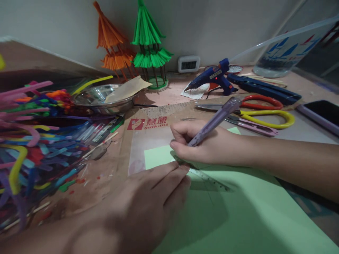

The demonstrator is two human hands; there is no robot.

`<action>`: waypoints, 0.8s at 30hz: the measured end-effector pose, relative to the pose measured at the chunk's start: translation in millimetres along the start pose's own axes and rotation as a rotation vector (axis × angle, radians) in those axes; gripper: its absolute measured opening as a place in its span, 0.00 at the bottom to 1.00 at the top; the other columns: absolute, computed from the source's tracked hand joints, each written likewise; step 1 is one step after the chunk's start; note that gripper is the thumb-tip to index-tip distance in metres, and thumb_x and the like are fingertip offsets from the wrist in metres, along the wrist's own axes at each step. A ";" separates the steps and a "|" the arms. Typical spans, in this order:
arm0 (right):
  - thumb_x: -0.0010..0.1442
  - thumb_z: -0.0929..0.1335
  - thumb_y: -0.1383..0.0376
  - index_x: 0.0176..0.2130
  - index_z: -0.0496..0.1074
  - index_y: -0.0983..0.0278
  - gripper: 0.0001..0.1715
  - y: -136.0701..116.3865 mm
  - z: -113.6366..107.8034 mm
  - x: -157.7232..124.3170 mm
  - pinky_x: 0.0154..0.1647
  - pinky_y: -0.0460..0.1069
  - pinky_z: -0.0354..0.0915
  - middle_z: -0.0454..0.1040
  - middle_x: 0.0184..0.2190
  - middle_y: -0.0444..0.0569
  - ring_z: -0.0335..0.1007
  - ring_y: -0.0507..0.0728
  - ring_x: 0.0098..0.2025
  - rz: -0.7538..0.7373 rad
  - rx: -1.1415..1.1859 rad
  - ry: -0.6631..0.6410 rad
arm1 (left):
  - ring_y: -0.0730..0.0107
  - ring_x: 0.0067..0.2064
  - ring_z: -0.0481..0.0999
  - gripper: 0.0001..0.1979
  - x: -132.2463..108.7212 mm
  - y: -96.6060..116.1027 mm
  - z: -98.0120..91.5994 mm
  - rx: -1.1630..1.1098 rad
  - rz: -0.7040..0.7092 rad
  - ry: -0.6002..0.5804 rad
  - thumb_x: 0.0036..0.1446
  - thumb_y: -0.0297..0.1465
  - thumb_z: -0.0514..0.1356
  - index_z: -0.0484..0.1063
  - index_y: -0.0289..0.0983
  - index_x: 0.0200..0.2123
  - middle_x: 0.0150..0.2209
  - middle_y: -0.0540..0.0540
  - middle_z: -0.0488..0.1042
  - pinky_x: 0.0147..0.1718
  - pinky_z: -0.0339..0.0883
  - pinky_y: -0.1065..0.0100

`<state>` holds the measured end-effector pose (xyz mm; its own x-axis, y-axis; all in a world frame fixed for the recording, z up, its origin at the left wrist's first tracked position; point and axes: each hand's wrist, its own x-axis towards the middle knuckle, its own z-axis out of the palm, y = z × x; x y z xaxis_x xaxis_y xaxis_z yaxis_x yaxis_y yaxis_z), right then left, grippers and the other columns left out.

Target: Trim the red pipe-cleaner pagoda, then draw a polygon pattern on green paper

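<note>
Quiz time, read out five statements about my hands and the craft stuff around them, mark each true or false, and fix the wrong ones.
1. The right hand holds a purple pen. True.
2. The left hand is lifted high above the green paper. False: its fingers rest at the clear ruler on the paper.
3. The white clock stands left of the blue glue gun. True.
4. The orange tiered model is right of the green tiered model. False: it is on the left.
5. The metal bowl is left of the glue gun. True.
</note>
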<state>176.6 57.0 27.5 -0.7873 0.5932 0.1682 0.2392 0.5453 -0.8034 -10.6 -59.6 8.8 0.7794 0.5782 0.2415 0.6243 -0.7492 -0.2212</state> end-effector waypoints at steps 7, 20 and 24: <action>0.58 0.67 0.72 0.24 0.55 0.60 0.18 -1.0 -5.6 -1.1 0.30 0.46 0.52 0.57 0.20 0.36 0.57 0.49 0.27 0.009 -0.006 -0.052 | 0.65 0.52 0.81 0.26 0.6 1.2 -1.6 -0.024 0.009 0.007 0.67 0.18 0.42 0.77 0.34 0.54 0.52 0.48 0.83 0.49 0.76 0.66; 0.58 0.68 0.72 0.24 0.56 0.61 0.18 -9.3 -14.9 -3.6 0.30 0.47 0.51 0.55 0.19 0.35 0.53 0.48 0.25 0.090 -0.014 -0.155 | 0.64 0.46 0.85 0.27 5.1 -0.1 -3.6 -0.229 -0.056 -0.032 0.71 0.21 0.37 0.77 0.36 0.49 0.47 0.45 0.83 0.47 0.80 0.65; 0.59 0.68 0.71 0.24 0.56 0.61 0.18 -11.4 -18.2 -3.8 0.29 0.47 0.50 0.55 0.20 0.34 0.52 0.48 0.25 0.117 -0.044 -0.193 | 0.65 0.46 0.84 0.26 6.9 -1.6 -4.6 -0.325 -0.119 -0.034 0.70 0.22 0.38 0.76 0.38 0.48 0.46 0.46 0.83 0.47 0.80 0.66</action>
<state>187.3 59.3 46.5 -0.8459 0.5319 -0.0399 0.3560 0.5074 -0.7847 -6.4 -55.9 15.2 0.7071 0.6737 0.2147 0.6654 -0.7367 0.1200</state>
